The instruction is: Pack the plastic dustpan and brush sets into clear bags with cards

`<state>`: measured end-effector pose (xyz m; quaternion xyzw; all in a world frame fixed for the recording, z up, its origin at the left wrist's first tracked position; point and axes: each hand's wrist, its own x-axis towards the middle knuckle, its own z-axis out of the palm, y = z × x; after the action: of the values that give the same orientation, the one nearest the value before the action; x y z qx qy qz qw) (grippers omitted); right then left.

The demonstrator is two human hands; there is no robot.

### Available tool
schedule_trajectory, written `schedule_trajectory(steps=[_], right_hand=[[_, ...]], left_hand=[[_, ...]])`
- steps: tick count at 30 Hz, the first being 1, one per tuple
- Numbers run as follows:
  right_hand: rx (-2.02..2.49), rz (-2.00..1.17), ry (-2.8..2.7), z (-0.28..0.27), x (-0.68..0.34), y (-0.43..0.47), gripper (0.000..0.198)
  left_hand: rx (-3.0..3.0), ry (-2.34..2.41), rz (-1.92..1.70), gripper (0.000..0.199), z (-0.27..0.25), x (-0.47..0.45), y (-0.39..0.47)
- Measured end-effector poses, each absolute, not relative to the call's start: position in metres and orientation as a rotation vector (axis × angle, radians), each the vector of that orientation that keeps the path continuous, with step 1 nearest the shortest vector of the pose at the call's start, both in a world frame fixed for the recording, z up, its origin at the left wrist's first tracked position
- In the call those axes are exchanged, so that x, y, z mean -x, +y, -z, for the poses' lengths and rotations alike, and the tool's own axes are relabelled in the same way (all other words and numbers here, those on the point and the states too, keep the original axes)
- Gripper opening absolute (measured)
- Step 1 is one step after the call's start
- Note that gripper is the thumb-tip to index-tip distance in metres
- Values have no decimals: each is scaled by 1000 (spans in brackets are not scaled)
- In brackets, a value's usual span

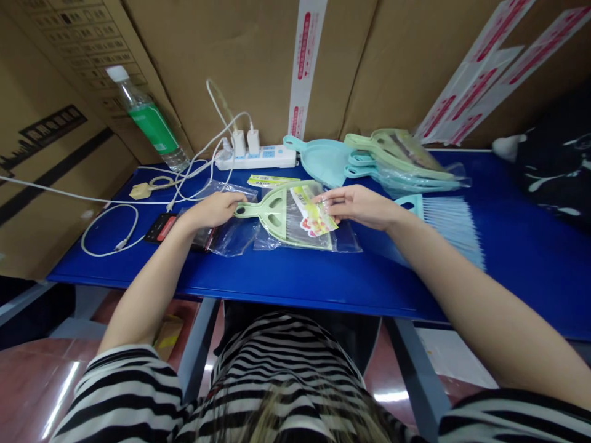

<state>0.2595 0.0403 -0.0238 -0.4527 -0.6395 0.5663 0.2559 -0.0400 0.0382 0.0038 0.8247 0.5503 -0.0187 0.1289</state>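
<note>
A light-green dustpan with a brush nested in it (pixel 276 216) lies on the blue table, partly over a clear plastic bag (pixel 347 241). The fingers of my left hand (pixel 213 210) are closed at the end of its handle. My right hand (pixel 357 206) pinches the edge of a printed card (pixel 310 209), yellow and white with red figures, which lies over the brush's bristles. Another clear bag (pixel 233 237) sits under and beside my left hand. A second yellow-and-white card (pixel 272 181) is just behind the dustpan.
Blue dustpans (pixel 325 160) and a bagged green set (pixel 401 154) are stacked at the back. A blue brush (pixel 450 221) lies right of my forearm. A power strip (pixel 277 157), white cables, a phone (pixel 161 227) and a bottle (pixel 154 126) occupy the left. Cardboard (pixel 240 49) walls the back.
</note>
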Motion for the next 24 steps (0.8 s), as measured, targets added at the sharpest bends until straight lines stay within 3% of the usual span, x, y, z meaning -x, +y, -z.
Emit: schedule_trajectory(steps=[7, 14, 20, 24], right_hand=[[1192, -1450, -1978, 26, -258, 39, 41], [1091, -1089, -2303, 30, -262, 41, 46], [1017, -1131, -2464, 25, -269, 42, 55], [1075, -999, -2496, 21, -276, 44, 51]], left_hand=[[-2384, 1582, 5, 38, -4, 39, 38], [-2390, 1585, 16, 41, -3, 40, 39], [-2393, 1588, 18, 41, -4, 38, 38], [-2393, 1606, 42, 41, -3, 38, 39]])
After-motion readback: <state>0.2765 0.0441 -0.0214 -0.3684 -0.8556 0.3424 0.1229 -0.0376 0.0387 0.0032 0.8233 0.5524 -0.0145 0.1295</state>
